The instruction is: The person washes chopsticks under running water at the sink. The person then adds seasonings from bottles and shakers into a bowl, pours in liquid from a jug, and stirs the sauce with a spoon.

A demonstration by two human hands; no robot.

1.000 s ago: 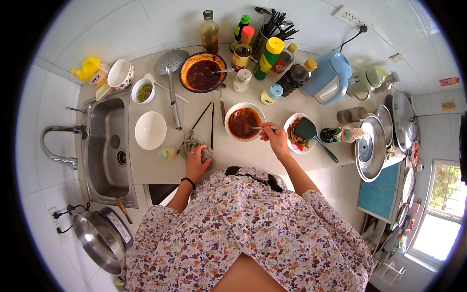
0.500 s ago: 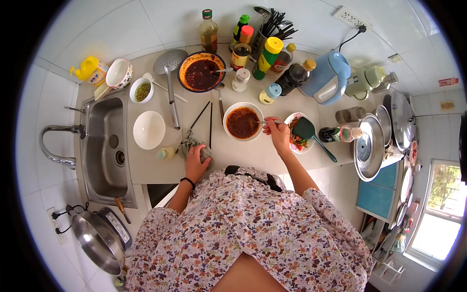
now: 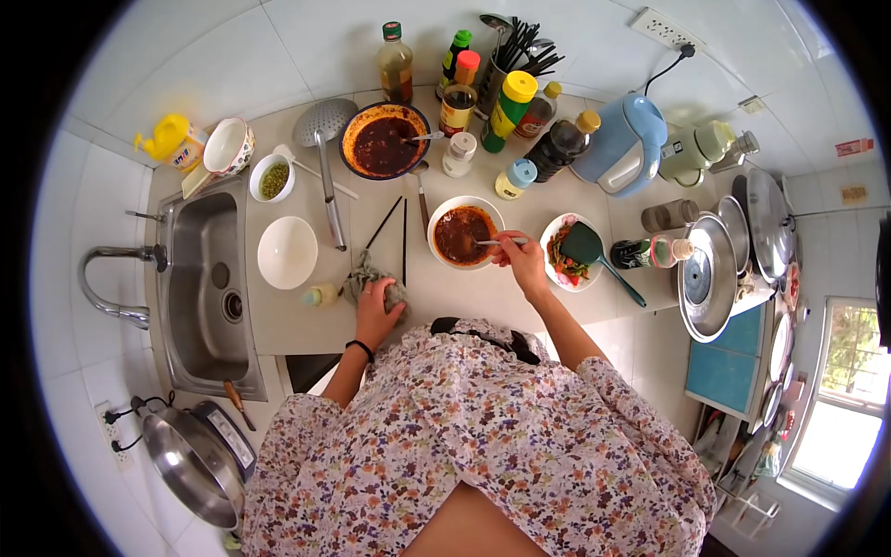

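Near the middle of the frame I see a round white bowl. The soup in it is dark red and shiny. A thin silver spoon dips into it, and its handle leans out over the right rim. From far off, I have the right hand pinching that handle, with its arm slanting up from the lower right. Left of the bowl, the left hand lies on a crumpled gray rag, fingers pointing up the frame. I cannot tell if it grips the rag.
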